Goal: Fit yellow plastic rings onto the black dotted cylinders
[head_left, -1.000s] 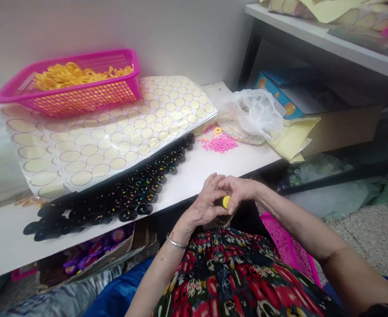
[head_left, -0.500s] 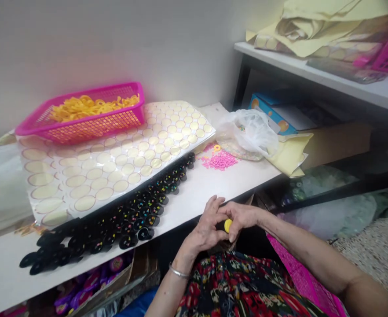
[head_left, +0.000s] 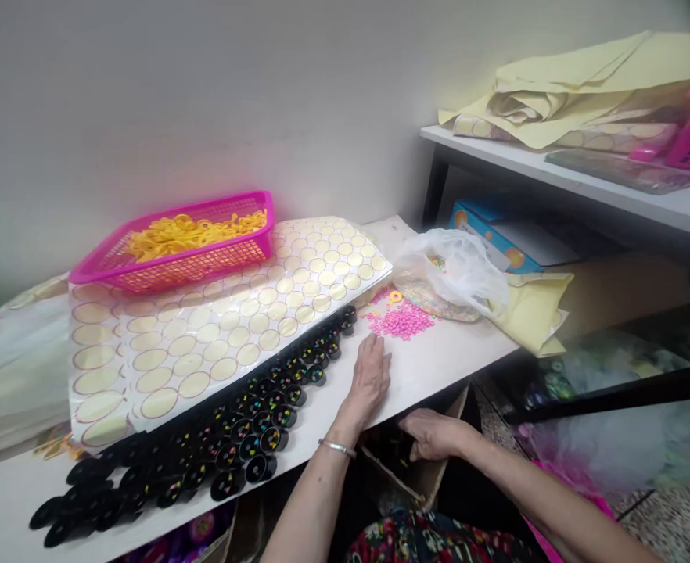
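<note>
My left hand (head_left: 371, 375) rests palm down on the white table, its fingers stretched loosely at the near edge of a pile of small pink beads (head_left: 402, 320). Its fingertips are partly hidden. My right hand (head_left: 433, 434) reaches into a cardboard box (head_left: 439, 485) below the table edge, fingers and thumb apart, with nothing visible in them. The inside of the box is dark. Left of my left hand stand rows of small black cups (head_left: 271, 399) with coloured bits inside. A yellow ring (head_left: 395, 296) lies beside the pink beads.
Behind the cups lies a sheet of round labels (head_left: 204, 332) under a pink basket (head_left: 198, 270) of yellow pieces. A clear plastic bag (head_left: 456, 270) and a folded yellow paper (head_left: 533, 313) lie at the right. A shelf (head_left: 585, 176) stands beyond.
My hands were together around a small yellow round piece; now they are apart and it is out of sight. My left hand moved onto the table, my right hand down into the box.
</note>
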